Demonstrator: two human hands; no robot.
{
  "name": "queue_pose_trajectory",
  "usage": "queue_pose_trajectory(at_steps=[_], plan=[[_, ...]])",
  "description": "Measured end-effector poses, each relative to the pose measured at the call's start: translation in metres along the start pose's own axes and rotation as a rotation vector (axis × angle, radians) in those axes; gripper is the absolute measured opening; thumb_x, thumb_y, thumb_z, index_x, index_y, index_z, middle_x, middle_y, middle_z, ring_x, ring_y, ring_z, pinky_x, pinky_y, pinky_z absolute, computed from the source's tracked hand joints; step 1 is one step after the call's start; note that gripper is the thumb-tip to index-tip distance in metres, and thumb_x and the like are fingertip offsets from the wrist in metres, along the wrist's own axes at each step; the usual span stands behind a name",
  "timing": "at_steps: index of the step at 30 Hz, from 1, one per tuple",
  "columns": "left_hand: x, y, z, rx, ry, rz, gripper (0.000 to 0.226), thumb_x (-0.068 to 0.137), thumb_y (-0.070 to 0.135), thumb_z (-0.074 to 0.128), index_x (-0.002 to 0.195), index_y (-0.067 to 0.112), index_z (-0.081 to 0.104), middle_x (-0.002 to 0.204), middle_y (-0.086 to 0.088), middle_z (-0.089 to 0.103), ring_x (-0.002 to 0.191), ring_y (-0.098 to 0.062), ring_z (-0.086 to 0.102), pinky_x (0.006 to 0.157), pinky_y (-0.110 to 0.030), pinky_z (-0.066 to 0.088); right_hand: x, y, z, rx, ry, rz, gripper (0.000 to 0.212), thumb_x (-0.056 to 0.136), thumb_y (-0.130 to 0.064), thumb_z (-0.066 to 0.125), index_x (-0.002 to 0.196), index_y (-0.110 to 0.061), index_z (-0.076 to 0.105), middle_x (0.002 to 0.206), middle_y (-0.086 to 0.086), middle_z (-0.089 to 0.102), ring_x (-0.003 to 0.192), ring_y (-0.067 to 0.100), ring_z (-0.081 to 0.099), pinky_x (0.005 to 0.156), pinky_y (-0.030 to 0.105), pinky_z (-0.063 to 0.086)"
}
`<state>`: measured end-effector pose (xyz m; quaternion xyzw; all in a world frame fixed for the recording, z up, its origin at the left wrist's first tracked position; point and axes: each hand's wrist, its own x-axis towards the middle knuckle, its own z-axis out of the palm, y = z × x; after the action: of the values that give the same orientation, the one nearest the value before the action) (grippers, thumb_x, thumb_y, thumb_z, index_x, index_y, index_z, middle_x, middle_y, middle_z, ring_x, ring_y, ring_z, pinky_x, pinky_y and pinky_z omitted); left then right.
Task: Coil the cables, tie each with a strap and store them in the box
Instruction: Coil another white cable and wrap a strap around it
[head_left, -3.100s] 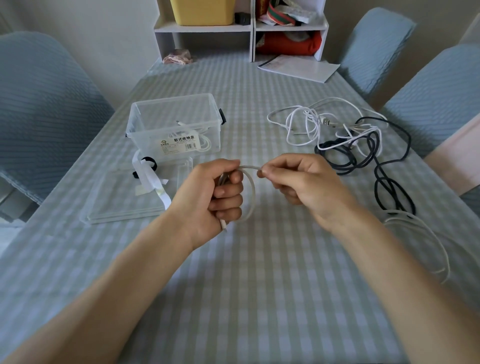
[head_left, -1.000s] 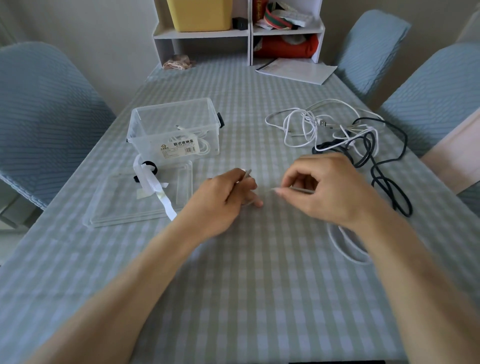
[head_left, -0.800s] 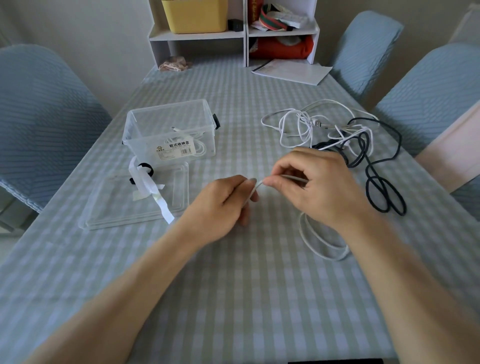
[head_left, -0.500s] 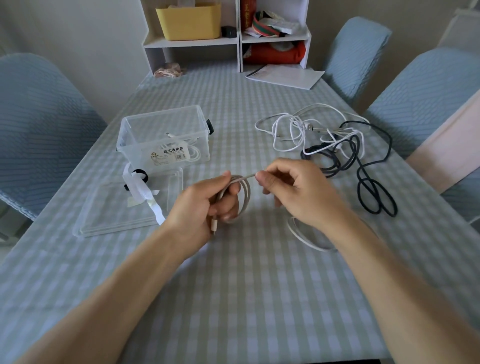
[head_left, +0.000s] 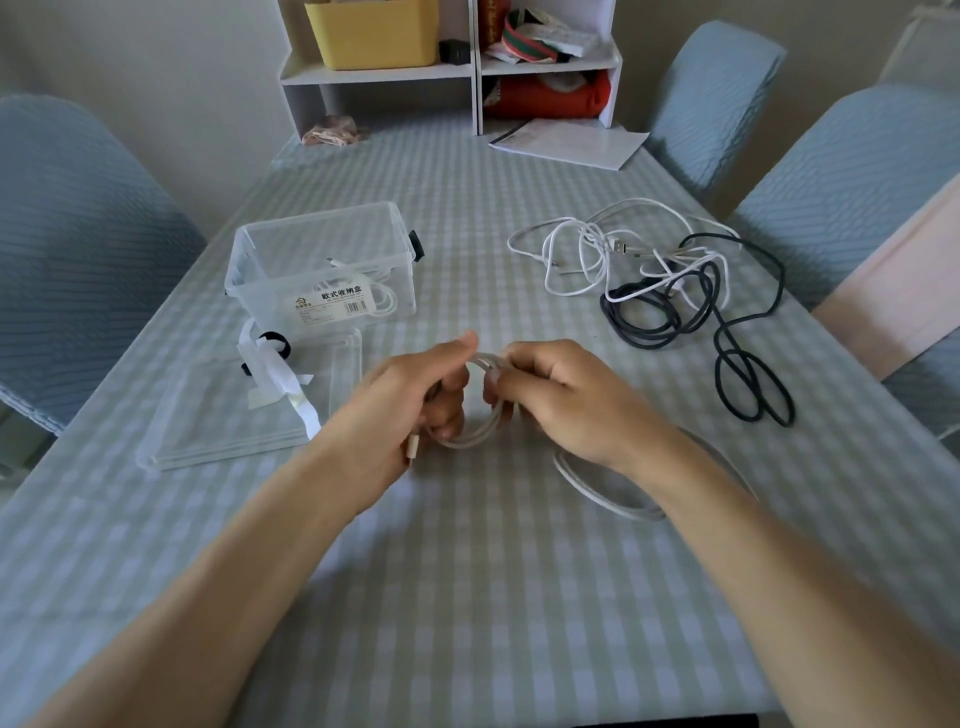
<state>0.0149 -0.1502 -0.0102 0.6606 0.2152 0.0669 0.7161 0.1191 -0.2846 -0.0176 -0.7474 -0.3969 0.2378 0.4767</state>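
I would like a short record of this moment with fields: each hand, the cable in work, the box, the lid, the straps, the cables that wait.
left hand: grips the small coil of white cable
right hand: pinches the same cable at the coil's top
cable tail: lies uncoiled on the table, under the right wrist
box: open, clear, a white cable already inside
lid: flat on the table, before the box
straps: white and black, resting on the lid
waiting cables: white and black, tangled, far right

Both hands (head_left: 410, 400) grip white cable (head_left: 475, 434) (partly coiled).
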Motion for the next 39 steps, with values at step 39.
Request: queue_pose_trajectory(at_steps=[39], plan=[[0.002,0.001,0.012,-0.100,0.134,0.011,0.042,0.101,0.028,0.053,0.062,0.017,0.043,0.050,0.003,0.027,0.053,-0.016,0.031,0.067,-0.033,0.037,0.001,-0.005,0.006,0.148,0.011,0.055,0.030,0.105,-0.028,0.045,0.077,-0.019,0.056,0.060,-0.007,0.050,0.059,0.016,0.042,0.057,0.029,0.033]])
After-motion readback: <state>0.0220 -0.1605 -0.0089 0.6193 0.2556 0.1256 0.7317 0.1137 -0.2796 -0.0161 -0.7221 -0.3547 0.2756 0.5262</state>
